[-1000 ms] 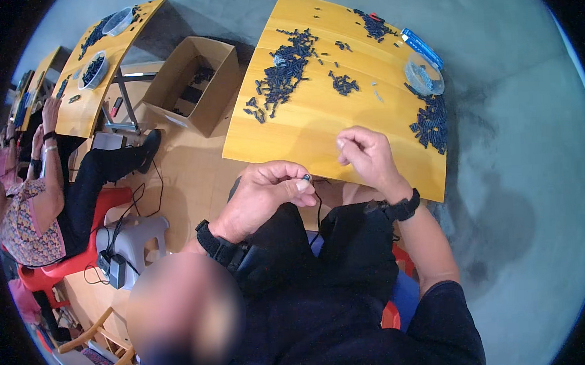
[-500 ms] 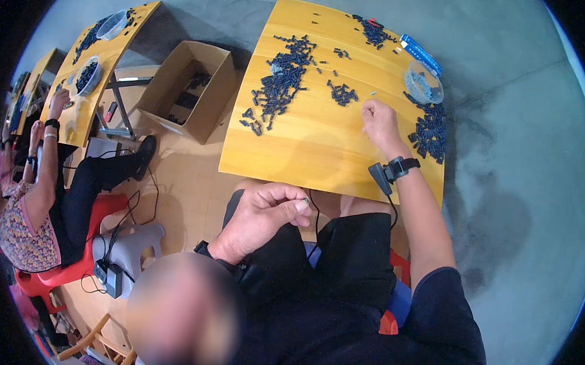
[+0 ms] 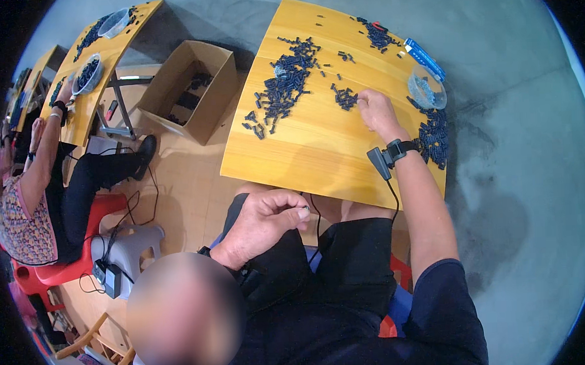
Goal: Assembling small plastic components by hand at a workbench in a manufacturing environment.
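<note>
Above my lap, my left hand (image 3: 263,221) is closed, thumb and forefinger pinching a small dark piece (image 3: 306,208) whose kind is too small to tell. My right hand (image 3: 377,113) reaches over the yellow wooden table (image 3: 304,143), its fingers bent together at the right edge of a little cluster of short black cylindrical parts (image 3: 345,99). Whatever its fingertips hold, if anything, is hidden. A larger heap of black parts (image 3: 287,85) spreads over the table's left side, and another pile (image 3: 433,134) lies along the right edge, beyond my right wrist.
A clear plastic tub (image 3: 427,88) and a blue-and-white box (image 3: 424,59) stand at the table's far right, near more black parts (image 3: 381,36). An open cardboard box (image 3: 187,92) sits on the floor to the left. Further left, a co-worker (image 3: 32,210) sits at another table (image 3: 105,67).
My right hand has moved slightly left and away from me, to the small cluster. My left hand keeps its pinch, nearly still. The co-worker's hand has moved toward their tub.
</note>
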Demonstrator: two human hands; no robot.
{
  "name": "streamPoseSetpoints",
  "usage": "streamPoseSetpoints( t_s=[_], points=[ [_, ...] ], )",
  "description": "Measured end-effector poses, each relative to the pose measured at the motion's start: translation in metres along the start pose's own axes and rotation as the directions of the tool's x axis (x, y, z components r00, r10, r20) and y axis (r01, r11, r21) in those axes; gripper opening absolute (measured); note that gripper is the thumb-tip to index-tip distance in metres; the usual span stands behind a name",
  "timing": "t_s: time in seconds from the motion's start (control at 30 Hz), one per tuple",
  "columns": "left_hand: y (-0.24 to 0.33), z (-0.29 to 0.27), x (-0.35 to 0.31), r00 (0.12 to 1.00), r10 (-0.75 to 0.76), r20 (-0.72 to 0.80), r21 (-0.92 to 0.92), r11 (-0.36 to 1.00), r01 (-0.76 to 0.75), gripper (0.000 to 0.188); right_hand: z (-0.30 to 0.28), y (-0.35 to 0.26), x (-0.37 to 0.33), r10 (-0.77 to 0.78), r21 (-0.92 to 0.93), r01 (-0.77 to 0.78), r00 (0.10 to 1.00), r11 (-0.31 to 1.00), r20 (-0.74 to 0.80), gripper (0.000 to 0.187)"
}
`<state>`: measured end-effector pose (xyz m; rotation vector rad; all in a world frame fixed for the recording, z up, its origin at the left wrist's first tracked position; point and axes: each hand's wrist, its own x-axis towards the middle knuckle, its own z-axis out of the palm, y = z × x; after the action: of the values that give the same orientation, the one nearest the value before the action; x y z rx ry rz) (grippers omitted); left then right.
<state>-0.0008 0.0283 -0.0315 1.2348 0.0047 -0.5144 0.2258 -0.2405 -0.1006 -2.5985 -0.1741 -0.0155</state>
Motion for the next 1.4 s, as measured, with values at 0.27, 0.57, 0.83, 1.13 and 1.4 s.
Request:
streamPoseSetpoints(
  t_s=[0.27, 0.57, 0.83, 1.13, 1.4],
  points=[
    [-0.003, -0.001, 0.004, 0.998, 0.029, -0.046, 0.063, 0.998, -0.026, 0.006, 0.001, -0.001, -0.010, -0.214, -0.098, 0.217, 0.976, 0.971, 0.045, 0.016],
    [-0.006, -0.002, 0.005, 0.995, 0.030, -0.090, 0.115, 0.993, -0.020, 0.005, -0.006, -0.002, -0.004, -0.140, 0.072, 0.142, 0.990, 0.987, -0.033, 0.018],
    [-0.006, -0.005, 0.005, 0.996, 0.027, -0.090, 0.118, 0.993, -0.016, 0.005, -0.004, -0.004, 0.007, -0.265, 0.034, 0.264, 0.964, 0.964, 0.032, 0.019],
    [-0.007, -0.004, 0.004, 0.995, 0.032, -0.090, 0.120, 0.993, -0.021, 0.005, -0.001, -0.006, 0.009, -0.310, -0.112, 0.317, 0.948, 0.942, 0.075, 0.012],
    [-0.004, -0.005, 0.006, 0.993, 0.101, -0.068, 0.125, 0.988, -0.092, 0.010, 0.002, -0.005, 0.000, -0.165, -0.180, 0.173, 0.985, 0.968, 0.059, 0.013]
  ],
)
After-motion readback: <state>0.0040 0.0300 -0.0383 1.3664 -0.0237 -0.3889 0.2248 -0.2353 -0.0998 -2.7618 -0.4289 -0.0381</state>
